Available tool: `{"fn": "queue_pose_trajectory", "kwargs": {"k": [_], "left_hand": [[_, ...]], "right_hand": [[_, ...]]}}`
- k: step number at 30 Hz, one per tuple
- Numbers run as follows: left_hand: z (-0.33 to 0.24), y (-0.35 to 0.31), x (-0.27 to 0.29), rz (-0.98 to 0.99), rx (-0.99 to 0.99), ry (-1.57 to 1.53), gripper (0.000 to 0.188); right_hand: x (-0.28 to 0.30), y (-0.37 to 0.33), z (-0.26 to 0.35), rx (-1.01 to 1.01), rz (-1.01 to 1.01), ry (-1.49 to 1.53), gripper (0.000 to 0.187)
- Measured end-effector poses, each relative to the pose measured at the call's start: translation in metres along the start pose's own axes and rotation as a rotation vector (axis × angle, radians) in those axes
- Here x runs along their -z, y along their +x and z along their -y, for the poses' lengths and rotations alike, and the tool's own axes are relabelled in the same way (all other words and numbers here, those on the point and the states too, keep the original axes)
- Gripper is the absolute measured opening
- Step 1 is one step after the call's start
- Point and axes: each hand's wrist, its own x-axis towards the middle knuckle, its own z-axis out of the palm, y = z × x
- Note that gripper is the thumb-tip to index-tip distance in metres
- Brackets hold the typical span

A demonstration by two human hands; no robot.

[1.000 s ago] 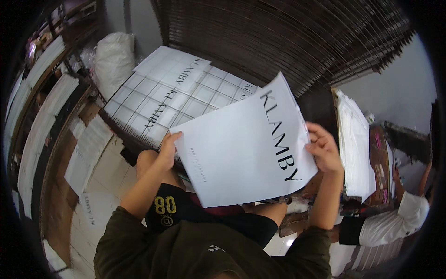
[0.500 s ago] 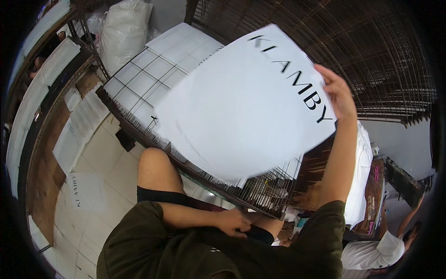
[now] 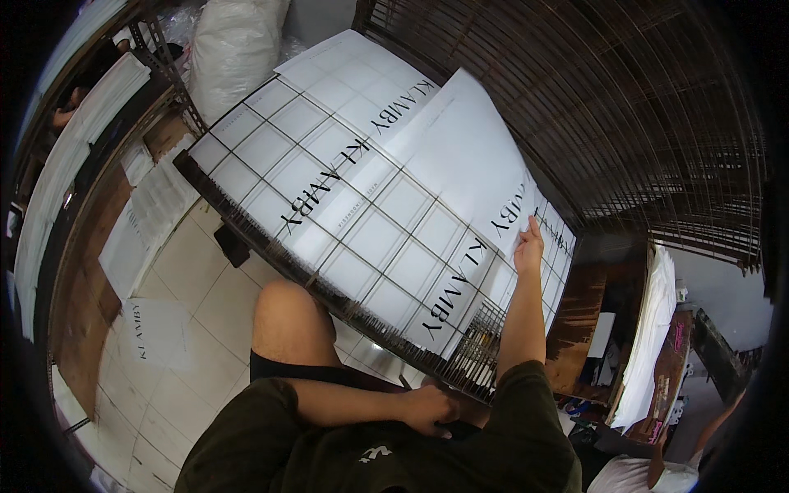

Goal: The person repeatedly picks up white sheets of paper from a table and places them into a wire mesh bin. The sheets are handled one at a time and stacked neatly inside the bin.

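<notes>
My right hand (image 3: pixel 528 245) pinches the near right edge of a white printed sheet (image 3: pixel 460 144), which lies with a slight bend over the far right part of a wire drying rack (image 3: pixel 386 287). Dark lettering runs along that edge, partly by my fingers. Under the rack's thin wire grid lie more white printed sheets (image 3: pixel 362 230). Another white sheet (image 3: pixel 349 70) rests on top of the grid at the far left. My left hand (image 3: pixel 429 409) stays low at my lap, fingers curled in, with nothing visible in them.
Many raised wire racks (image 3: pixel 575 90) lean up behind. A white sack (image 3: pixel 238 57) stands far left, beside shelving with stacked sheets (image 3: pixel 82 148). One sheet (image 3: pixel 156 333) lies on the tiled floor. At right are a white stack (image 3: pixel 648 345) and another person's white shirt (image 3: pixel 641 475).
The raised sheet has come down onto the rack, farther away. My right hand has moved lower and left with its edge. My left hand has barely shifted at my lap.
</notes>
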Motion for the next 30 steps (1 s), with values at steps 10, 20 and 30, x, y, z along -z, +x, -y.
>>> {"fn": "queue_pose_trajectory", "kwargs": {"k": [10,20,30], "left_hand": [[-0.007,0.004,0.020,0.084,0.080,-0.096,0.044],[-0.001,0.006,0.012,0.062,0.053,-0.034,0.041],[0.008,0.015,0.002,0.162,0.051,0.048,0.037]], "right_hand": [[0.019,0.062,-0.021,0.003,-0.059,-0.224,0.058],[0.032,0.077,-0.036,0.084,-0.082,-0.405,0.056],[0.058,-0.035,-0.003,0.646,-0.160,-0.938,0.041]]}}
